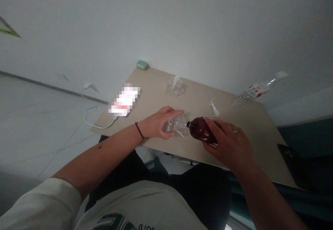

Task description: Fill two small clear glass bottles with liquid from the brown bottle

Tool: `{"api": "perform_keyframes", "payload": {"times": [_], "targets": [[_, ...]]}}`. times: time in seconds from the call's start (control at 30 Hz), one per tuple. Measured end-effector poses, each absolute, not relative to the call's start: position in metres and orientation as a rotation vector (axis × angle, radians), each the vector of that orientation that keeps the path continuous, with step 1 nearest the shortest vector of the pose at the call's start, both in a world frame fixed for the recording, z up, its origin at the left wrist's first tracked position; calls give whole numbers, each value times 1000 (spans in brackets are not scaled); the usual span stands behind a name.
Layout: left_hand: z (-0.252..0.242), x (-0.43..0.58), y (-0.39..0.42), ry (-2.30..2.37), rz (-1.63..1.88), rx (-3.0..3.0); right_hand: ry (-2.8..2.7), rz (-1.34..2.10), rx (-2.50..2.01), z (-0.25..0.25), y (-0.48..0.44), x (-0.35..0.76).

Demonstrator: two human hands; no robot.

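Note:
My left hand [158,123] is wrapped round a small clear container [177,125] lying on the tan table [249,126], index finger stretched along its top. My right hand [229,141] grips a dark red-brown bottle [200,128] tilted sideways, its open neck almost touching the mouth of the clear container. A thin white stick or tube [180,133] shows just below where the two meet.
Farther back on the table are a clear plastic box [176,87], a small white piece [214,109], a mint green case [142,65] and a device on a white cable [124,101]. A clear water bottle [256,90] lies at the far right edge. A dark phone [287,152] rests at right.

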State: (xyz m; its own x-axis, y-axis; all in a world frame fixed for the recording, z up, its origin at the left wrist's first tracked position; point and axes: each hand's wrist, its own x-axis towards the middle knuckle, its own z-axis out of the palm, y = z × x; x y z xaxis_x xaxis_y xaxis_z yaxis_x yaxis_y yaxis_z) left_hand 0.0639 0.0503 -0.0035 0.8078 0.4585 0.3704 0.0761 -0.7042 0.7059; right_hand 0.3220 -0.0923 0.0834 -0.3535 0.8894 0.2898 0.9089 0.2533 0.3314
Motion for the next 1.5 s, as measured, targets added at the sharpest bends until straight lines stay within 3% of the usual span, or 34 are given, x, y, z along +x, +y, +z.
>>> {"api": "perform_keyframes", "payload": {"times": [1.5], "targets": [[-3,64,50,416,665,2261,-2436,-632,-1873,89,-96,317]]}}
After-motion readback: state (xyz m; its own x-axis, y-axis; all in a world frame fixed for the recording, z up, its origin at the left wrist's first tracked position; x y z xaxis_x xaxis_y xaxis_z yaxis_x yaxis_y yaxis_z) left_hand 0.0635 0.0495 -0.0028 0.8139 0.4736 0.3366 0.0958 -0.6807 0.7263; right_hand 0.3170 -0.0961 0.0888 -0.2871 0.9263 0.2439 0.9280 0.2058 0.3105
